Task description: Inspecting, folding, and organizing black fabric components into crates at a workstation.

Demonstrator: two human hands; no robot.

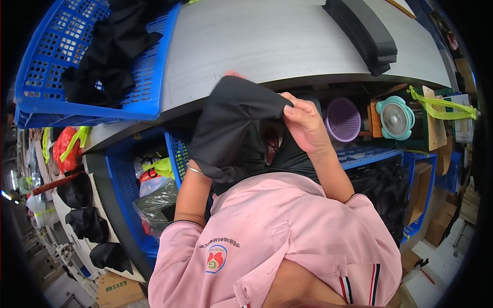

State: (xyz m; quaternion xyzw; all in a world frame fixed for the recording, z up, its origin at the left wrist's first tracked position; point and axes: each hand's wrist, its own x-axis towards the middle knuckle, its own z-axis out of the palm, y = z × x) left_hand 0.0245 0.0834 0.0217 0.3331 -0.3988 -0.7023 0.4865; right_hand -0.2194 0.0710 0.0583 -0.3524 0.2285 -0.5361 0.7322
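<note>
A piece of black cloth point(226, 118) is held up over my lap, in front of the table's near edge. My right hand point(308, 120) pinches its upper right corner between thumb and fingers. Behind or inside the cloth is my left hand point(235, 74); only blurred fingertips show above the top edge, and the wrist with a thin bangle comes out below. How those fingers are bent is hidden. The cloth spans between both hands, with creases running from its middle.
A blue basket point(163, 66) with black cloth pieces stands on the grey table point(246, 41) at left. A black stack of strips point(362, 36) lies at far right. Below the table edge are a purple basket point(343, 120), a small turquoise fan point(395, 118) and a blue crate point(123, 190) holding bags.
</note>
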